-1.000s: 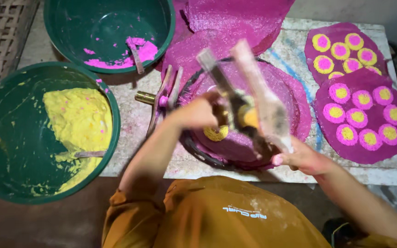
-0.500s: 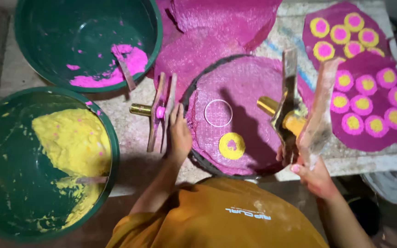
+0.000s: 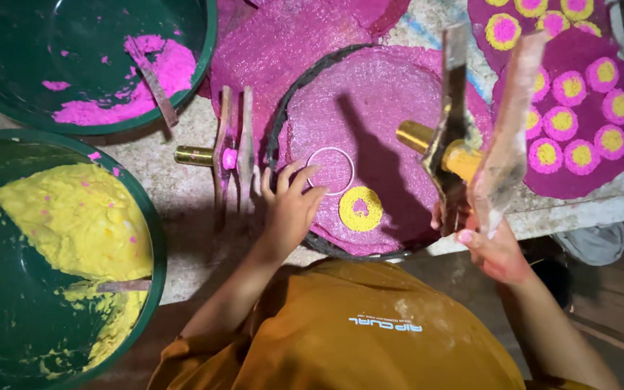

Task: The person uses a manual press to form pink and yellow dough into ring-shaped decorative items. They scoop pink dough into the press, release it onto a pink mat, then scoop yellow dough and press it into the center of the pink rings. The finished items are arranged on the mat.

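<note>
Nearest, at the near left corner of the bench (image 3: 182,195): a green basin (image 3: 154,238) with a good mound of yellow paste (image 3: 74,217) and a stick sunk in it, so plenty unused.

Just beyond the orange shirt, near the bench's near edge: left hand (image 3: 290,209) released, fingers spread, tips resting on the round pink-clothed tray (image 3: 370,94), touching or just beside an empty pressed ring mark (image 3: 330,170). Beside that mark, only one finished piece on this tray: a yellow ring with a pink centre (image 3: 360,209). The rest of the cloth bare, hence judged barely begun.

At the near right edge: right hand (image 3: 496,249) clenched, grasping a two-plate press with a brass barrel (image 3: 449,144) and a clear sheet (image 3: 503,144), raised above the tray's right side, yellow paste at the barrel.

Left of the tray, a second press (image 3: 231,155) lying on the bench, pink in its middle.

Farther, at the far right corner: two pink mats (image 3: 579,188) crowded with finished discs (image 3: 581,154). At the far left corner: another green basin (image 3: 207,43), its pink paste (image 3: 164,68) mostly gone.
</note>
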